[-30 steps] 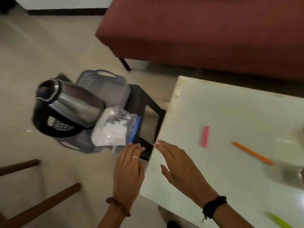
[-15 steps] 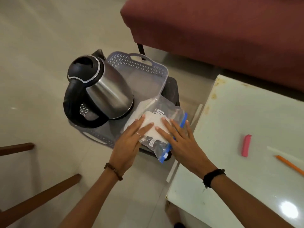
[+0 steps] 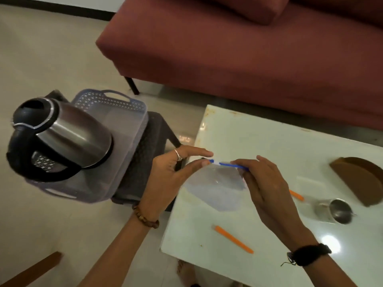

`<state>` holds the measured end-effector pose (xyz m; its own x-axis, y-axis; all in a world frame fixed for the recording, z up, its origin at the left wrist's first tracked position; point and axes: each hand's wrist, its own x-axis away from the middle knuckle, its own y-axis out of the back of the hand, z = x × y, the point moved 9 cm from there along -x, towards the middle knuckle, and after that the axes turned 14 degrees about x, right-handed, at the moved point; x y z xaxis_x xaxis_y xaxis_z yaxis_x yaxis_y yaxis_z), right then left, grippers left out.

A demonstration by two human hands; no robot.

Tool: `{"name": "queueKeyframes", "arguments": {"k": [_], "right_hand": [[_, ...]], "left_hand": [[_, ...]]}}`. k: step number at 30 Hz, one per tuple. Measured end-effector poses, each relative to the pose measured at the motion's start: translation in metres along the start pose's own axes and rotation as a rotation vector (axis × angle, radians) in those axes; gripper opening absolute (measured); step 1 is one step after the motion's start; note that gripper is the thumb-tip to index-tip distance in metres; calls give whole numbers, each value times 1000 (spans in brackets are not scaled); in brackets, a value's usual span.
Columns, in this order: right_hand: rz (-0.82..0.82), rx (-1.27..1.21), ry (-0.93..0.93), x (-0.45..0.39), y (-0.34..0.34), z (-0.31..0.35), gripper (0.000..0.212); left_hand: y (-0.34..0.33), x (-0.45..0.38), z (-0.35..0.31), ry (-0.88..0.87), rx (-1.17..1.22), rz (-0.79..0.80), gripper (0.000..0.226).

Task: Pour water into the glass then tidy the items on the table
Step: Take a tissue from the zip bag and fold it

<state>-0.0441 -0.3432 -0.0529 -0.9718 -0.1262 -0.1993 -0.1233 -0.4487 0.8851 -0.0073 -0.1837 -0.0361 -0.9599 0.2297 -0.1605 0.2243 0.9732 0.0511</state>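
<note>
Bag (image 3: 215,189) hangs between both hands — left hand (image 3: 167,179), right hand (image 3: 267,187) pinching its top.

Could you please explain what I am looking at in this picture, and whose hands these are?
There is no machine here. A person wears a wide-angle camera on the head, so the single view looks forward and down at their own two bare hands. The left hand and the right hand each pinch the blue strip along the top of a clear plastic bag, held just above the near corner of a white table. On the table lie two orange sticks, a metal cup and a brown wooden holder. To the left, off the table, a steel kettle stands in a pale plastic basket on a dark stool. A red sofa is behind.
</note>
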Motion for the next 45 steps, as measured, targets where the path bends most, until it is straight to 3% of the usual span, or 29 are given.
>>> {"name": "queueKeyframes", "arguments": {"k": [5, 8, 12, 17, 22, 26, 28, 30, 34, 37, 40, 43, 45], "right_hand": [[132, -166, -216, 39, 23, -64, 16], [71, -218, -225, 49, 45, -81, 24], [-24, -263, -232, 55, 59, -90, 13], [-10, -246, -331, 83, 55, -120, 5], [10, -281, -457, 134, 58, -165, 9], [58, -389, -519, 154, 46, -174, 13], [59, -422, -553, 157, 42, -176, 17], [56, -435, -550, 156, 41, -175, 19], [111, -410, -495, 154, 37, -168, 21], [171, -398, -498, 153, 31, -168, 7], [133, -495, -568, 147, 33, -172, 21], [98, -551, -608, 135, 33, -175, 10], [114, -560, -612, 131, 30, -177, 15]], "left_hand": [[-75, -3, 25, 147, 268, -77, 23], [-111, 0, 41, 238, 358, -78, 20], [-154, 5, 51, 288, 325, 5, 18], [-175, 3, 59, 290, 243, 43, 22], [-147, -16, 76, 340, 256, -151, 25], [-155, -5, 78, 344, 117, -250, 16], [-160, 14, 78, 382, 48, -398, 36], [-174, 39, 83, 499, 124, -490, 42], [-227, 77, 102, 794, 362, -330, 27], [-235, 79, 103, 786, 450, -310, 14], [-239, 78, 103, 771, 498, -300, 8], [-244, 81, 104, 765, 525, -263, 10], [-244, 82, 105, 756, 525, -258, 13]]}}
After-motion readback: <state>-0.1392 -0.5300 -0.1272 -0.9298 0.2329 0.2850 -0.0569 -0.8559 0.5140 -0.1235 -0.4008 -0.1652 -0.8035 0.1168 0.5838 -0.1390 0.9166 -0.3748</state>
